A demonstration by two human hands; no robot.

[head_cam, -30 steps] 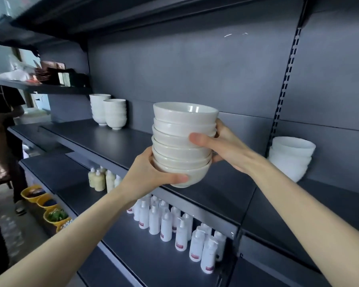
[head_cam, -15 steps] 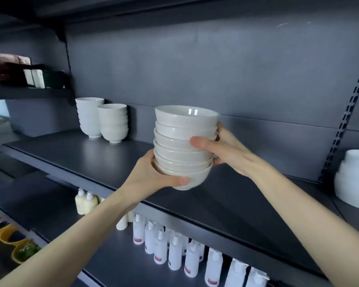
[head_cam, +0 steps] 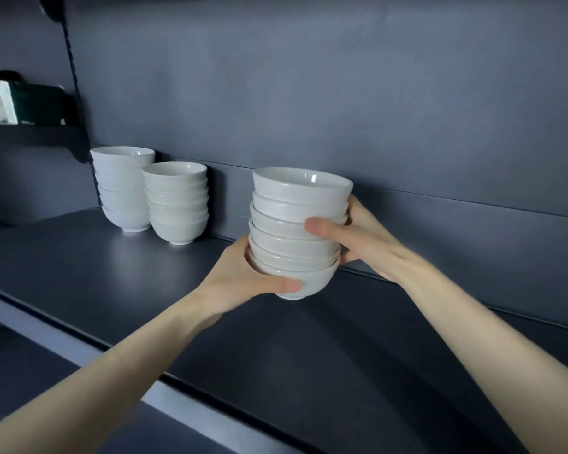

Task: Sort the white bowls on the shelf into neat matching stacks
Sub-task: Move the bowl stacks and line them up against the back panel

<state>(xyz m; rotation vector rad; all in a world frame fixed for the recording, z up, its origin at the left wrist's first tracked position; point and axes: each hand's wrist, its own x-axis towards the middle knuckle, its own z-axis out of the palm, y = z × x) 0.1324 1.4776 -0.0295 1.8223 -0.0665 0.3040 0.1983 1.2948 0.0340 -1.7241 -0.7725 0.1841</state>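
above shelf (head_cam: 112, 276), hands (head_cam: 240, 276) hold bowl stack (head_cam: 297, 231).

Plain creamy off-white on the held stack (head_cam: 299, 231) and the middle stack (head_cam: 177, 203); cooler, faintly bluish white on the far stack (head_cam: 123, 188). Matte dark blue-grey, uniform, across the shelf (head_cam: 112, 273) and back panel (head_cam: 309, 93), paler grey along the front edge.

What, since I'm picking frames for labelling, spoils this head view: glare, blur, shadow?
Head view: small glare spots inside the top rim of the held stack; its shadow darkens the shelf beneath; the wide-angle lens bows the upright post at left; fine detail is soft throughout.
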